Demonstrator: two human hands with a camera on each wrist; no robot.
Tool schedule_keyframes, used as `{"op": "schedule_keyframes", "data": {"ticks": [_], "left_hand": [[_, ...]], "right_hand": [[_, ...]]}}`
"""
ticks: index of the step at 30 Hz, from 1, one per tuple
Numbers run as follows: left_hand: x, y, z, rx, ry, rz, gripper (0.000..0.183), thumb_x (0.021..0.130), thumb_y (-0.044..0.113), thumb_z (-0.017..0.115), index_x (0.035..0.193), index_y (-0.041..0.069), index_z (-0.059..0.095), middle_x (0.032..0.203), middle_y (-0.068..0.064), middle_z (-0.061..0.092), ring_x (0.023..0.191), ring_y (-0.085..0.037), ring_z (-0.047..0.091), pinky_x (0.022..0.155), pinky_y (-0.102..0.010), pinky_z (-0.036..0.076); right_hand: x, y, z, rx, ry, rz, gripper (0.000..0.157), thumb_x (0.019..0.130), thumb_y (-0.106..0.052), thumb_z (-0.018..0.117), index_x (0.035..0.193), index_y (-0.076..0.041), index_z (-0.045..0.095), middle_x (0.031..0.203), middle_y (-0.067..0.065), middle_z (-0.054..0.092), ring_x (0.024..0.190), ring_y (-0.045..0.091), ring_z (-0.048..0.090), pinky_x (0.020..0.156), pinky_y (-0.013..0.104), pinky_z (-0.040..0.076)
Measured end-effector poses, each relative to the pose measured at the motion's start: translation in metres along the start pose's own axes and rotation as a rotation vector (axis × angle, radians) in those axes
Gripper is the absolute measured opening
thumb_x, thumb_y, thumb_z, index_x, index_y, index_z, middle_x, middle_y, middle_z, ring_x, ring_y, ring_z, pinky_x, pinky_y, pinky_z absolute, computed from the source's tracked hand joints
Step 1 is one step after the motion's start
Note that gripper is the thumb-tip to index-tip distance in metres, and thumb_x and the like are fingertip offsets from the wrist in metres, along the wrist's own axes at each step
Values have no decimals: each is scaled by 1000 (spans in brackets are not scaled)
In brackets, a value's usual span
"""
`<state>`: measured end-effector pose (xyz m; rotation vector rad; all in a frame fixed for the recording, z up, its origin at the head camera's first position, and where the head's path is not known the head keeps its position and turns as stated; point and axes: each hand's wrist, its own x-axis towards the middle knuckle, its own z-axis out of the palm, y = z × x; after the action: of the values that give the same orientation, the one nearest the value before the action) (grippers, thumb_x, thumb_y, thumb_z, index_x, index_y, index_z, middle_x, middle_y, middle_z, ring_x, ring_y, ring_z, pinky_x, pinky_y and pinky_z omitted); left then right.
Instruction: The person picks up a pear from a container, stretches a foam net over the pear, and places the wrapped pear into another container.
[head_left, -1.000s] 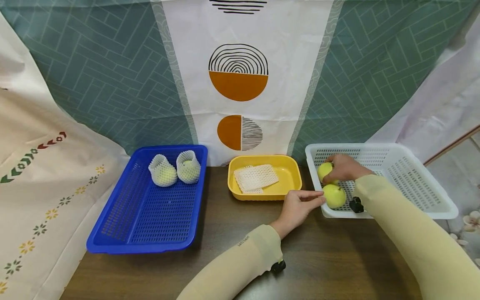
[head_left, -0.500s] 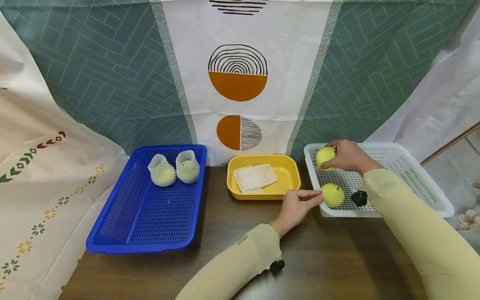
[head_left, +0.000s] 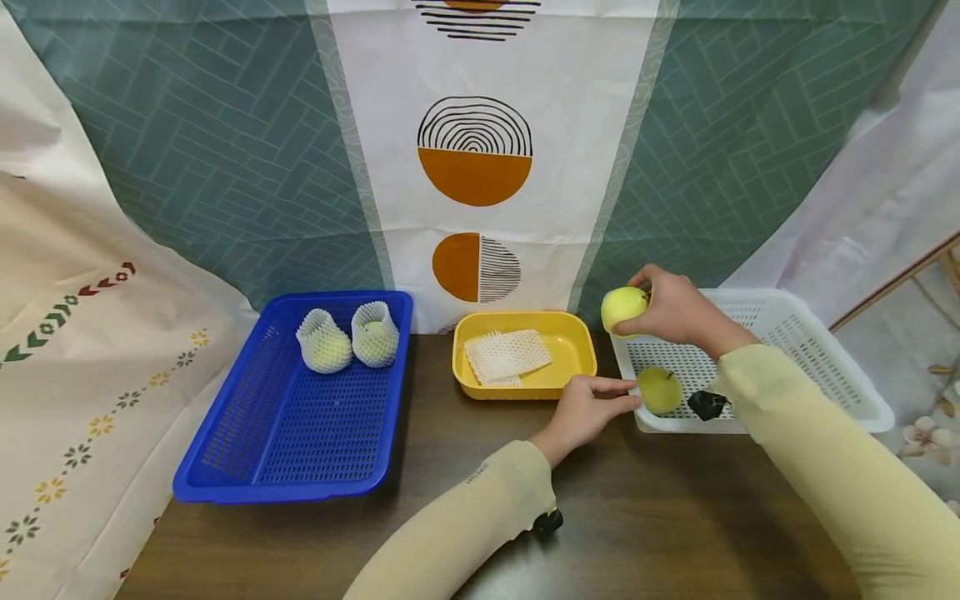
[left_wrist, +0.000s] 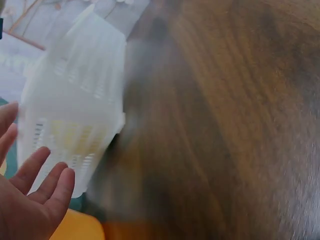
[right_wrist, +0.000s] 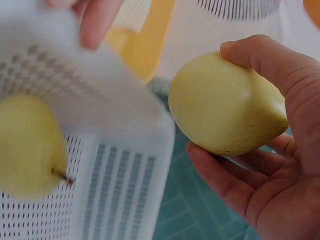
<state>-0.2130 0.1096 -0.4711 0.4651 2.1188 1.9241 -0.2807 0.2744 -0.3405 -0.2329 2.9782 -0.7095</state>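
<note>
My right hand grips a yellow-green pear, held up over the left rim of the white basket. In the right wrist view, my thumb lies on top of this pear and my fingers curl beneath it. A second pear lies inside the basket at its near left corner, its stem showing. With thumb and forefinger my left hand pinches the basket's left rim. The other fingers spread along the outer wall in the left wrist view, which is blurred.
A yellow tray at the back centre holds white foam nets. On the left, a blue basket carries two pears in foam nets. All stand on a brown wooden table, with a patterned cloth hanging behind.
My right hand has lifted the pear from the white basket and carried it left, over the rim. My left hand stays at the basket's rim. The other pear remains inside.
</note>
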Motion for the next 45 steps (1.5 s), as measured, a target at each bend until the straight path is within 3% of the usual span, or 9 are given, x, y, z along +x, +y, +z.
{"op": "schedule_keyframes", "data": {"ticks": [6, 12, 21, 24, 31, 34, 41, 45], "left_hand": [[-6, 3, -27, 67, 16, -18, 29, 77, 29, 76, 105, 22, 73, 109, 1, 70, 96, -8, 66, 77, -19, 52], [-19, 10, -70, 114, 94, 8, 28, 76, 24, 78, 103, 16, 72, 103, -4, 71, 89, -11, 67, 77, -22, 54], [-35, 42, -132, 151, 289, 21, 43, 75, 22, 79, 115, 16, 65, 104, -6, 69, 89, -16, 67, 77, -27, 55], [-40, 51, -142, 183, 266, 11, 53, 72, 23, 81, 121, 18, 61, 109, -3, 67, 96, -18, 67, 79, -30, 55], [-47, 52, -146, 267, 75, -9, 78, 68, 24, 84, 136, 14, 48, 128, -10, 58, 112, -27, 60, 89, -37, 52], [-51, 50, -145, 272, 28, -20, 84, 65, 25, 86, 138, 11, 45, 131, -10, 56, 112, -26, 61, 91, -38, 51], [-60, 46, -147, 269, -21, -20, 76, 65, 24, 86, 131, 10, 52, 122, -4, 61, 100, -18, 65, 84, -33, 54], [-65, 43, -150, 294, -21, -11, 66, 63, 26, 87, 123, 16, 60, 115, 2, 64, 94, -15, 66, 77, -27, 56]], "right_hand": [[-7, -25, 10, 30, -12, -70, 77, 60, -45, 85, 120, -13, 49, 110, 9, 59, 88, 25, 56, 69, 34, 50], [-13, -40, 21, 62, -28, -140, 69, 59, -41, 86, 116, -22, 53, 108, 3, 60, 83, 20, 57, 68, 31, 51], [-24, -63, 42, 55, -60, -245, 68, 59, -41, 84, 117, -24, 52, 104, -4, 62, 78, 17, 55, 65, 29, 48], [-28, -70, 50, 55, -73, -263, 68, 59, -39, 84, 118, -26, 53, 108, -5, 61, 80, 16, 55, 65, 29, 48], [-34, -81, 69, 119, -95, -318, 65, 58, -28, 83, 117, -32, 56, 105, -11, 59, 82, 16, 52, 64, 29, 47], [-37, -85, 77, 133, -93, -351, 64, 57, -27, 83, 115, -34, 57, 103, -14, 58, 85, 14, 51, 66, 29, 46], [-42, -92, 93, 128, -86, -375, 69, 56, -29, 85, 118, -22, 58, 100, -13, 60, 85, 10, 53, 72, 27, 47], [-44, -94, 101, 113, -86, -366, 74, 55, -33, 85, 121, -16, 58, 102, -10, 62, 86, 10, 55, 75, 27, 47]]}}
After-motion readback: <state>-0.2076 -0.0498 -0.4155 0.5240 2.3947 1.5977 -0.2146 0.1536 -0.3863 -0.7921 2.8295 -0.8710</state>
